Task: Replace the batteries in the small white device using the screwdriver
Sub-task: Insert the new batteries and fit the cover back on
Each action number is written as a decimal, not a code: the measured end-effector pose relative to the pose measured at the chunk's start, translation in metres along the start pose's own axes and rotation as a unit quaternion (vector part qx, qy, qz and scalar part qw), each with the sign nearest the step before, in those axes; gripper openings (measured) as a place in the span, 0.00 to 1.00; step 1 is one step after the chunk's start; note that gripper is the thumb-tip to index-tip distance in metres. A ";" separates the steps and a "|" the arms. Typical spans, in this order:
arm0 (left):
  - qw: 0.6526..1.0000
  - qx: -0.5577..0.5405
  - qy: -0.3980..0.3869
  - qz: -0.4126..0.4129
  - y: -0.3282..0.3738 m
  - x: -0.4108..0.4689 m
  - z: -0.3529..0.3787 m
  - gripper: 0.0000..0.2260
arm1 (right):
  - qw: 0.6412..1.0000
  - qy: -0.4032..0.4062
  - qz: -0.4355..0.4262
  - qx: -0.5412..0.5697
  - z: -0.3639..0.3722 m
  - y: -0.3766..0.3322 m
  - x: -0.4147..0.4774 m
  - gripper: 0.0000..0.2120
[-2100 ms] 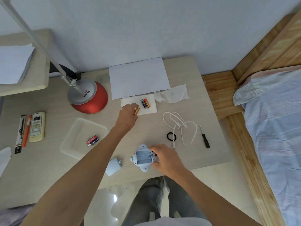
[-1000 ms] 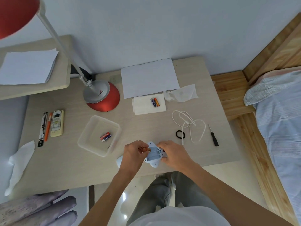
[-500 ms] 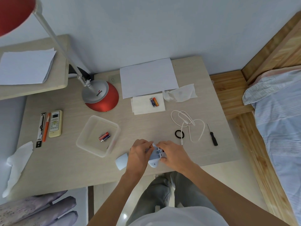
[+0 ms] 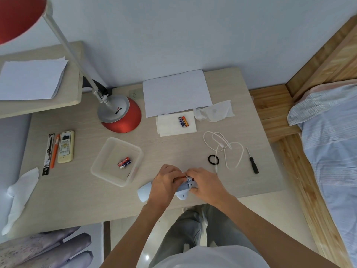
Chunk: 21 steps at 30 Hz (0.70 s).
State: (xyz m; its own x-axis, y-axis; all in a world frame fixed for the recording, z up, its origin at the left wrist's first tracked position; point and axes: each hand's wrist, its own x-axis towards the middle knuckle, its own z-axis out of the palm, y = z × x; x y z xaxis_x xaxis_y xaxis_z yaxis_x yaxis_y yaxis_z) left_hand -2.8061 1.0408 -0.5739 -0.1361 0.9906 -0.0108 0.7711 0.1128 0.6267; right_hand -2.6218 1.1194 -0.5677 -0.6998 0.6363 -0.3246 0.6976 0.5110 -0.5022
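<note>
The small white device [image 4: 185, 188] lies back-up near the desk's front edge, mostly covered by both hands. My left hand [image 4: 166, 182] pinches an orange battery [image 4: 182, 176] at the device's open compartment; only a sliver of the battery shows. My right hand [image 4: 203, 184] grips the device's right side. The detached white cover [image 4: 144, 192] lies just left of my left wrist. Two fresh batteries [image 4: 183, 121] rest on a white napkin [image 4: 174, 127] further back. The black screwdriver [image 4: 252, 163] lies to the right, untouched.
A clear plastic tray [image 4: 108, 167] holding used batteries [image 4: 124, 162] sits left of the hands. A white cable [image 4: 224, 147] and black ring [image 4: 213, 159] lie to the right. A red lamp base [image 4: 121, 118], paper sheet [image 4: 175, 92], remote [image 4: 66, 146] and tissues [image 4: 214, 111] occupy the desk.
My left hand picked an orange battery from the napkin and carried it to the device. Both hands have closed in over the open compartment, tilting the device.
</note>
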 end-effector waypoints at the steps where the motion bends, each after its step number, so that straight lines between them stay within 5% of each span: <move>1: 1.000 -0.008 -0.001 -0.006 -0.001 -0.001 0.001 0.06 | 1.000 0.000 0.000 -0.001 0.000 -0.001 0.000 0.18; 21: 0.996 -0.037 0.003 -0.078 -0.011 0.007 0.009 0.07 | 1.000 0.003 0.005 0.016 -0.005 -0.005 -0.003 0.25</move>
State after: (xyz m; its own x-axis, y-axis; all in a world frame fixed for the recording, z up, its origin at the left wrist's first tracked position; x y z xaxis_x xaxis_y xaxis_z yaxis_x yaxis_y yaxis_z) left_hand -2.8096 1.0470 -0.5882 -0.2547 0.9609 -0.1089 0.6921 0.2597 0.6734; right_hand -2.6227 1.1180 -0.5599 -0.6914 0.6454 -0.3246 0.6994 0.4851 -0.5249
